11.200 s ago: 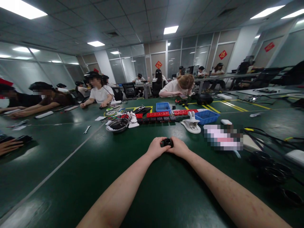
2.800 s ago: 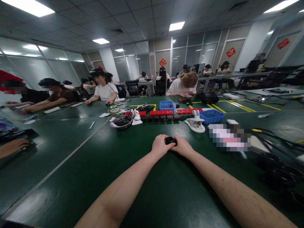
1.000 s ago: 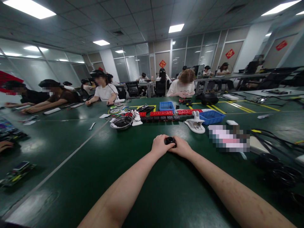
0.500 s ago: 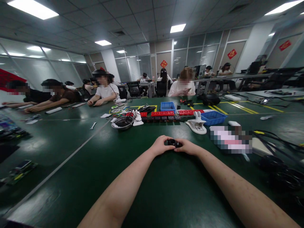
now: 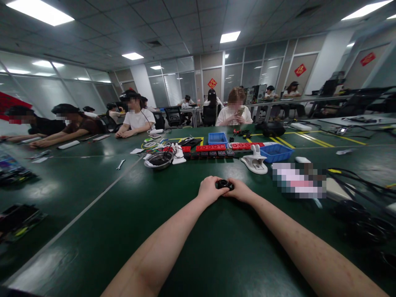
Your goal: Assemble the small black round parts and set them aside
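Both my arms reach forward over the dark green table [image 5: 216, 247]. A small black round part with a ring-shaped top [image 5: 224, 184] sits between my hands, at or just above the table; its exact kind is too small to make out. From the left, my left hand [image 5: 211, 190] curls round it, with thumb and fingers on its side. My right hand [image 5: 240, 191] grips it from the opposite side, its thumb close to the left thumb. The part's lower edge is partly hidden by my fingers.
Beyond my hands stand a metal bowl with cables [image 5: 159, 160], a red power strip [image 5: 211, 147], a white clamp stand [image 5: 254, 160] and a blue bin [image 5: 276, 152]. A wrench [image 5: 120, 164] lies left. Black coiled parts [image 5: 365, 227] are at right. Several people sit around.
The view has shifted slightly. My hands remain on the black part, which appears turned a little. The person across the table has raised a phone slightly.
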A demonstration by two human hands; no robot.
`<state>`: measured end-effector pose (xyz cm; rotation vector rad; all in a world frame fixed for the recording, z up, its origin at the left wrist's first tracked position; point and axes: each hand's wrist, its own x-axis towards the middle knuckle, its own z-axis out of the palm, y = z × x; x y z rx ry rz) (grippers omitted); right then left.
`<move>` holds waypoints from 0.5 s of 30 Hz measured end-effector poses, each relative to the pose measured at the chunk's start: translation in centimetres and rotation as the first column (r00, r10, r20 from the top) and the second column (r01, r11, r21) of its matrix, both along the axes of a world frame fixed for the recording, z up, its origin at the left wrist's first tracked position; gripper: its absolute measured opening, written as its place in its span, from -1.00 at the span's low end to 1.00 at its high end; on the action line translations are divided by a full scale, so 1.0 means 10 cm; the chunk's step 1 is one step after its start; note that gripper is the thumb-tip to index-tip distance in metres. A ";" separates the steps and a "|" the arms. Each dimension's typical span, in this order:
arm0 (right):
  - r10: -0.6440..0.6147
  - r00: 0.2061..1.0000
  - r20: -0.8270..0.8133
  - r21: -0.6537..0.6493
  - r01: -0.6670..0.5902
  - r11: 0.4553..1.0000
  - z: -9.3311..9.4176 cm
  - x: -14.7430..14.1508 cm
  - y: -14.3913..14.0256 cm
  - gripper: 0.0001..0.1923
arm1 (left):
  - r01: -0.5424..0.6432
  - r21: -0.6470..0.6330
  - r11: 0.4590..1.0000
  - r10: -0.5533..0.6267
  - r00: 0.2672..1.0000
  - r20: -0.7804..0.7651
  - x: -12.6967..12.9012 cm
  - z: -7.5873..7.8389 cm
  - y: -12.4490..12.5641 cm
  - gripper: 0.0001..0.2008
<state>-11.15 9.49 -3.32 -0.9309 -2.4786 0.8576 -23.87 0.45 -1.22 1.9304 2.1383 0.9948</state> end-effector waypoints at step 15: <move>-0.126 0.991 0.040 0.190 0.116 0.975 -0.01 -0.07 -0.12 -0.56 | -0.014 0.090 0.996 0.014 1.000 0.009 0.00 -0.07 0.04 -0.64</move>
